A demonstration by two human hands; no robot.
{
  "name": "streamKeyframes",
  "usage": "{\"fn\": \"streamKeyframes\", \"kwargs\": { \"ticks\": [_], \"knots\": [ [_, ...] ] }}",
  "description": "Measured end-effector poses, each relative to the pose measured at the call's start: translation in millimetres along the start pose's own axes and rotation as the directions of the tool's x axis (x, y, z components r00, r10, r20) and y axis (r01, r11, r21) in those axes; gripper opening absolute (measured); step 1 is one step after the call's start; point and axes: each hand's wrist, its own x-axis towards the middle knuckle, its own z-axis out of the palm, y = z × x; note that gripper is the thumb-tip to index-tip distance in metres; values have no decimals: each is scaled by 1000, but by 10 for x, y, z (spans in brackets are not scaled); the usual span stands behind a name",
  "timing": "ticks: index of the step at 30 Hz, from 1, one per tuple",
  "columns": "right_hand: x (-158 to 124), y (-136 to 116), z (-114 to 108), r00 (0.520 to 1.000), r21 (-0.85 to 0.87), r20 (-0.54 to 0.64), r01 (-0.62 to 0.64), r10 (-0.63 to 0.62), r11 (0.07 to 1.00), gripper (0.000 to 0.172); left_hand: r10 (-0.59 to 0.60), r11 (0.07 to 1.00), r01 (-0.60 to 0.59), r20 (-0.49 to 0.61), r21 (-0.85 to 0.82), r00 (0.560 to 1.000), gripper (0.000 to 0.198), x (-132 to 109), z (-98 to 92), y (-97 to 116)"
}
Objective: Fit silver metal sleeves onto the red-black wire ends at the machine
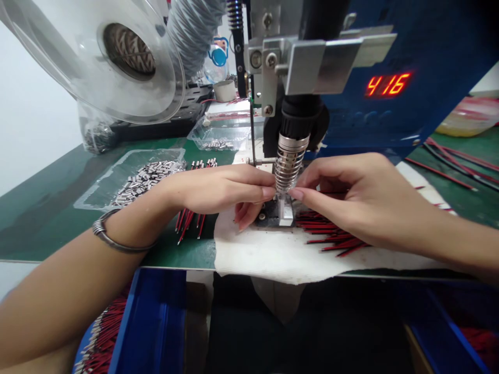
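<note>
A bundle of thin red-and-black wires (324,231) lies on the white cloth sheet (268,259), right of the silver spring-wrapped nozzle (290,162). To the nozzle's left, a clear plastic tray (97,193) holding small silver metal parts (144,179) rests on the green tabletop (47,218).

Left hand (218,192), right hand (351,182): fingertips bunched either side of spring-like coil (289,163) on blue soldering machine (421,47), display (389,84) reads 416. Held part hidden. Red-black wires (331,236) on white cloth (268,257) by right hand. Tray (91,195) of small metal parts (146,179), left.

Bright wall (31,104), dim foreground, edges perhaps blurred
</note>
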Motion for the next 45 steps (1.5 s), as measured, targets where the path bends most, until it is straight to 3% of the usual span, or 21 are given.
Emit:
{"fn": "streamKeyframes", "kwargs": {
  "ticks": [8, 27, 45],
  "knots": [
    [4, -12, 11, 1000, 14, 3, -13, 13, 1000, 29, -24, 1000, 24, 13, 20, 1000, 36, -7, -5, 7],
    [-1, -9, 8, 999, 4, 16, -33, 33, 999, 21, -23, 1000, 23, 17, 15, 1000, 34, -9, -2, 8],
    [15, 3, 23, 999, 13, -10, 41, -40, 999, 19, -7, 1000, 7, 36, 4, 999, 32, 9, -9, 7]
  ]
}}
